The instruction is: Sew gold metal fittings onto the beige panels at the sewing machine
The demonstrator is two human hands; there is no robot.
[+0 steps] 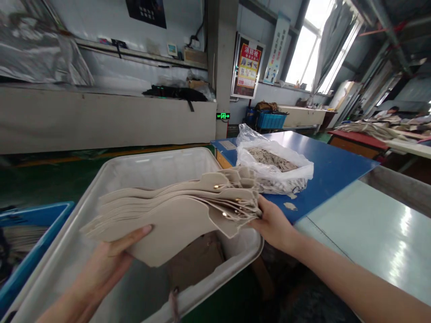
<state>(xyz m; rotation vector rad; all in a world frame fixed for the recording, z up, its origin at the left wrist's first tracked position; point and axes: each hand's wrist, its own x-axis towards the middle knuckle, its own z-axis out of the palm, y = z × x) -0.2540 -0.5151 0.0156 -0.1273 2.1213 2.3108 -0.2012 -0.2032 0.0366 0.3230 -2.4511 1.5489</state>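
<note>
A thick stack of beige fabric pieces (pixel 168 224), layered and fanned at the edges, spans both hands above a white plastic bin (pixel 161 163). My left hand (pixel 114 255) grips the stack's near left part, its thumb on top and the other fingers underneath. At the narrower right end, my right hand (pixel 271 220) is closed round the bunched edges. Small shiny gold-coloured metal bits (pixel 225 214) show among the layers there. Inside the bin, below the stack, lies some brown material (pixel 198 260); the stack hides part of it.
Right of the bin stands a blue-topped table (pixel 336 157) bearing a clear plastic bag (pixel 305 168) full of small beige pieces. A pale glossy tabletop (pixel 373 224) adjoins it. A blue crate (pixel 50 215) is at the left. Behind runs a long pale counter (pixel 111 121).
</note>
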